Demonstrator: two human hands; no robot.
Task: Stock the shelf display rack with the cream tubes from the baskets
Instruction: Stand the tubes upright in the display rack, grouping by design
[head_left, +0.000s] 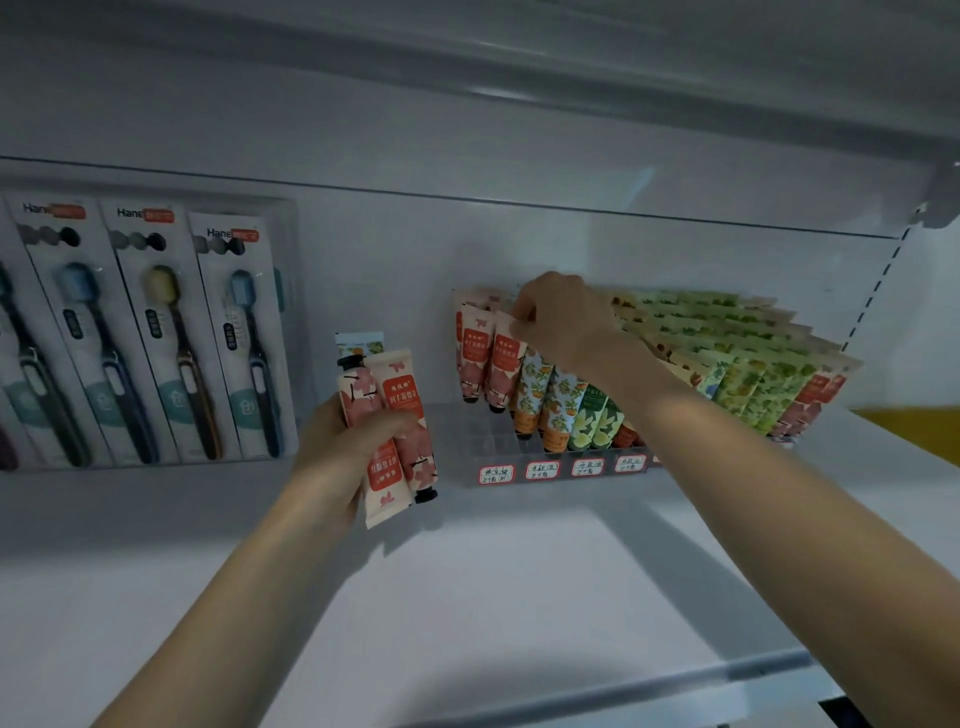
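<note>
My left hand (345, 447) grips a bundle of pink floral cream tubes (402, 415) in front of the shelf, left of the rack. A clear display rack (483, 441) with red-edged price labels stands on the white shelf. It holds pink tubes (480, 358) at its left, orange-patterned and green tubes in the middle, and green and pink ones fanned to the right. My right hand (563, 317) reaches over the rack and pinches the top edge of a pink tube (504, 364) standing in the left rows.
Packaged toothbrushes (156, 332) lean against the back wall at the left. The white shelf (493, 582) stretches toward me, with a rail at its front edge. Another shelf (675, 88) hangs overhead. A perforated upright (878, 291) runs at the right.
</note>
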